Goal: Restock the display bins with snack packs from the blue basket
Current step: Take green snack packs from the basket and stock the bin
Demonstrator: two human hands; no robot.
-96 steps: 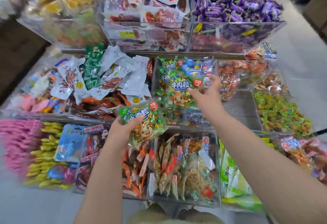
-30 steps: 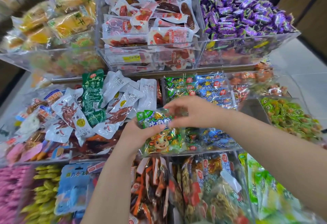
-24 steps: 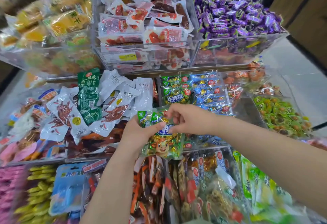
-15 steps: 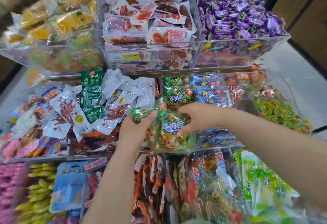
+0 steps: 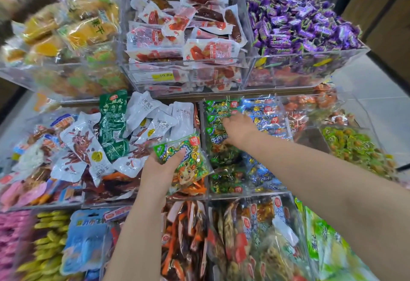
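Snack packs (image 5: pixel 182 243) in orange and red stood on end in the closest row, with brown packs (image 5: pixel 250 236) to their right and yellow candies (image 5: pixel 47 238) far to their left. Just past that row, the left hand (image 5: pixel 159 172) gripped a green snack pack (image 5: pixel 188 163) with a cartoon face on it. The thumb was on top, and the pack was held over the front edge of the middle row.

The right hand (image 5: pixel 238 131) reached a bit farther, palm down, into the middle bin (image 5: pixel 250 194). That bin held green packs (image 5: pixel 216 112) on the left and blue packs (image 5: pixel 266 116) on the right. The hand lay on one of the green packs, but its fingers were blurry, so I could not tell if they pinched it or lay flat.

Left of that bin were white packs (image 5: pixel 153 123) and one dark green pack (image 5: pixel 113 123). Farthest back, the top row held yellow fruit packs (image 5: pixel 84 30), red and white packs (image 5: pixel 190 36) and purple candies (image 5: pixel 299 23).
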